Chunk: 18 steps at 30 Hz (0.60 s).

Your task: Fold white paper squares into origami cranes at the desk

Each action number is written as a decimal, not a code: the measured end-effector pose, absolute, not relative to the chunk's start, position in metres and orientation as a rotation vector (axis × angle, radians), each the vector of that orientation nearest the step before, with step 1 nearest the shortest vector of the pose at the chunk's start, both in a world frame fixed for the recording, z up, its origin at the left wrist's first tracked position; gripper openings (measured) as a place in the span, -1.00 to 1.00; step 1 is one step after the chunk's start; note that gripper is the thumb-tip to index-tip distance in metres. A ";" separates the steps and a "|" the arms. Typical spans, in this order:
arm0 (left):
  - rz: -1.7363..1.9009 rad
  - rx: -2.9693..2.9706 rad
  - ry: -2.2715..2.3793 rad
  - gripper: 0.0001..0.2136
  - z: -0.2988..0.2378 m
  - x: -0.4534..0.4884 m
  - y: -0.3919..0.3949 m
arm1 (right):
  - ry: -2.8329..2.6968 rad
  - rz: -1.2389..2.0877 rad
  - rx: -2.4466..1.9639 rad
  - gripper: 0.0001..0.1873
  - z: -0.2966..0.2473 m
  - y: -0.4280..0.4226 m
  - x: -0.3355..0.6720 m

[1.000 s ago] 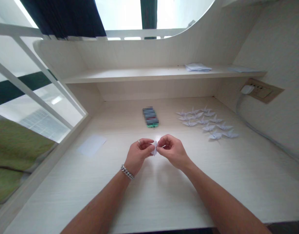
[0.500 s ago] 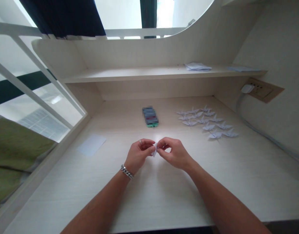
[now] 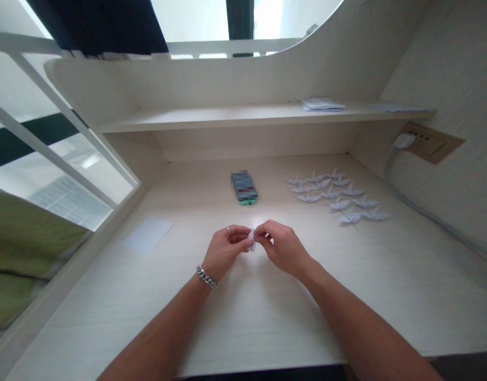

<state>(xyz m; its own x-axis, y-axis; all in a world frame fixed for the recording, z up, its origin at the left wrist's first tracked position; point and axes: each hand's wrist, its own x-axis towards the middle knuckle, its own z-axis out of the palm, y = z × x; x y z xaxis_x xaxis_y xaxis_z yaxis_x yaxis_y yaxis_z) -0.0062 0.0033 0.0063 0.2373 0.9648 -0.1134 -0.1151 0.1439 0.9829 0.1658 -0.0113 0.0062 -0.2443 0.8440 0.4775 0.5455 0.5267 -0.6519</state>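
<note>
A small piece of folded white paper [image 3: 251, 241] is held upright between my two hands, above the middle of the desk. My left hand [image 3: 226, 246], with a ring and a chain bracelet, pinches it from the left between thumb and fingers. From the right, my right hand [image 3: 282, 246] is closed in a pinch at the paper's upper right edge. Fingers cover much of the paper, so its full shape is hidden. Several folded white paper cranes [image 3: 329, 194] stand in a group to the right, beyond my right hand.
A flat white paper sheet [image 3: 148, 234] lies on the desk at left. Behind my hands is a pixelated object with a green end [image 3: 247, 201]. Papers [image 3: 322, 105] rest on the shelf [image 3: 227, 115]. A cable [image 3: 429, 217] runs from the wall socket [image 3: 433, 143] down the right side.
My right thumb and fingers have shifted slightly up along the folded paper, and the fingers are drawn closer together. My left hand keeps its pinch. The view has tilted a little.
</note>
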 end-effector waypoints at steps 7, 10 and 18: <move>1.025 1.109 1.018 -0.70 0.005 -0.008 0.004 | -2.034 0.338 -1.176 -0.90 0.012 -0.015 0.166; 1.050 1.060 1.007 -0.68 0.003 -0.007 0.004 | -2.069 0.262 -1.180 -0.91 0.011 -0.015 0.164; 1.113 0.938 0.947 -0.67 0.002 -0.003 0.002 | -2.021 0.267 -1.102 -0.85 0.011 -0.016 0.164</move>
